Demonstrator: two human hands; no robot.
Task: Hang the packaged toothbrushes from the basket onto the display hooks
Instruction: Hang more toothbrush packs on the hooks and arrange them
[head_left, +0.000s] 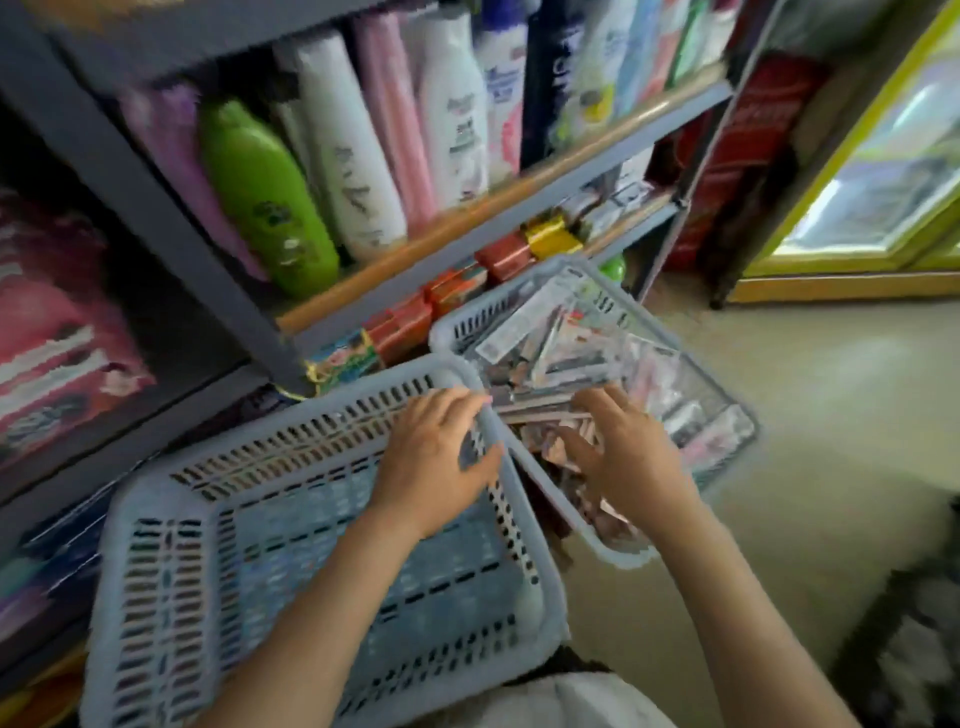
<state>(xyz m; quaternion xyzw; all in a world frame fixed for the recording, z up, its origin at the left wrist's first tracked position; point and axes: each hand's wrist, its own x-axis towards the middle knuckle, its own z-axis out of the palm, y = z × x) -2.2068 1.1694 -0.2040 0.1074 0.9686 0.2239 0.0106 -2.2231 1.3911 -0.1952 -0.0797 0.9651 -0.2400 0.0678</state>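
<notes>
Two pale blue slotted plastic baskets sit on the floor by a shelf. The near basket (218, 566) holds nothing that I can see. My left hand (441, 457) grips its right rim, thumb on the outside. The far basket (727, 405) is full of packaged toothbrushes (550, 338) in clear and card packs. My right hand (618, 447) reaches into that pile with fingers spread and slightly bent, touching the packs; no pack is clearly held. No display hooks are in view.
A grey metal shelf unit (171, 208) stands to the left and behind, with shampoo and lotion bottles (265, 197) above and small boxed goods (498, 254) on the lower ledge. Beige floor (831, 415) lies to the right, with a yellow-framed glass door (857, 171) beyond.
</notes>
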